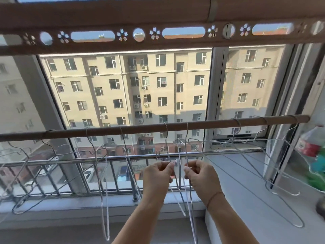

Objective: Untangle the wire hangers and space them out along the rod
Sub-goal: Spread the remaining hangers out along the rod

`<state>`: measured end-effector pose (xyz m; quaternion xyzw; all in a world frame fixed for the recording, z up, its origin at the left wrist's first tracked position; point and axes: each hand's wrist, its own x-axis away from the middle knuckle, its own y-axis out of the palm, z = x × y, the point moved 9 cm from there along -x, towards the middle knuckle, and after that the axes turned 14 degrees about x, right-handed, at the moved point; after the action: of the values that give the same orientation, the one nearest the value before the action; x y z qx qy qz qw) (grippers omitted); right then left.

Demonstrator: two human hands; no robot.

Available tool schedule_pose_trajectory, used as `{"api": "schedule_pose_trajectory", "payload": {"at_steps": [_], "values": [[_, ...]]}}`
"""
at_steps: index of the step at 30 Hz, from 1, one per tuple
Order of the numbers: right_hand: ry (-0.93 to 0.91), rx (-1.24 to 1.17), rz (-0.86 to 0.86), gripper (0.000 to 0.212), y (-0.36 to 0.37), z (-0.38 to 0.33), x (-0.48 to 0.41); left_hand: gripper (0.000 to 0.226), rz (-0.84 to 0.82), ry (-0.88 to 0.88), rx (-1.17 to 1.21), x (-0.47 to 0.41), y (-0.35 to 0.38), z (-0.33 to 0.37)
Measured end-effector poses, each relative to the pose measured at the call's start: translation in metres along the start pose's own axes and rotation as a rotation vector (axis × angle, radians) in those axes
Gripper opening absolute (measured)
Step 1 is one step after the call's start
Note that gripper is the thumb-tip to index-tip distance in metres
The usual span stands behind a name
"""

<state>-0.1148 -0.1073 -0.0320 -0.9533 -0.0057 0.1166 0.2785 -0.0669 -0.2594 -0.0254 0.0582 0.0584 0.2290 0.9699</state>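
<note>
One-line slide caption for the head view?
Both hands, left and right, pinch two wire hangers on the rod.

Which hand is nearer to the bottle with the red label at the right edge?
Right. The right hand is in mid-frame, well left of the bottle; the left hand is farther left, just beyond it.

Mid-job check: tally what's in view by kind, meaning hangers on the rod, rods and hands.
Wire hangers: 8, counted by the hooks I can make out on the rod
Wooden rod: 1
Hands: 2, left hand and right hand
Total: 11
</note>
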Motion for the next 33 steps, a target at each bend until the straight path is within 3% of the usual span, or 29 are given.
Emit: {"api": "schedule_pose_trajectory", "payload": {"at_steps": [5,18,22,25,27,29,33], "values": [[0.027,-0.015,0.037,0.010,-0.017,0.010,-0.006,0.020,0.054,-0.006,0.073,-0.003,-0.010,0.000],[0.056,0.007,0.072,0.005,-0.047,0.032,-0.015,0.007,0.033,0.002,0.056,-0.008,0.006,-0.014],[0.016,0.091,0.152,0.006,-0.073,0.031,-0.012,0.026,0.129,0.134,-0.100,-0.008,0.000,-0.003],[-0.023,0.138,0.353,0.005,-0.120,0.030,-0.006,0.025,0.155,0.310,-0.186,0.004,0.007,0.026],[-0.015,0.133,0.534,0.007,-0.160,0.035,-0.001,0.017,0.121,0.435,-0.159,0.023,0.022,0.051],[0.042,0.138,0.671,0.007,-0.192,0.052,-0.002,0.008,0.017,0.449,-0.110,0.037,0.050,0.060],[0.122,0.296,0.692,0.013,-0.219,0.084,-0.019,0.009,-0.286,0.205,0.031,0.044,0.126,0.030]]}}
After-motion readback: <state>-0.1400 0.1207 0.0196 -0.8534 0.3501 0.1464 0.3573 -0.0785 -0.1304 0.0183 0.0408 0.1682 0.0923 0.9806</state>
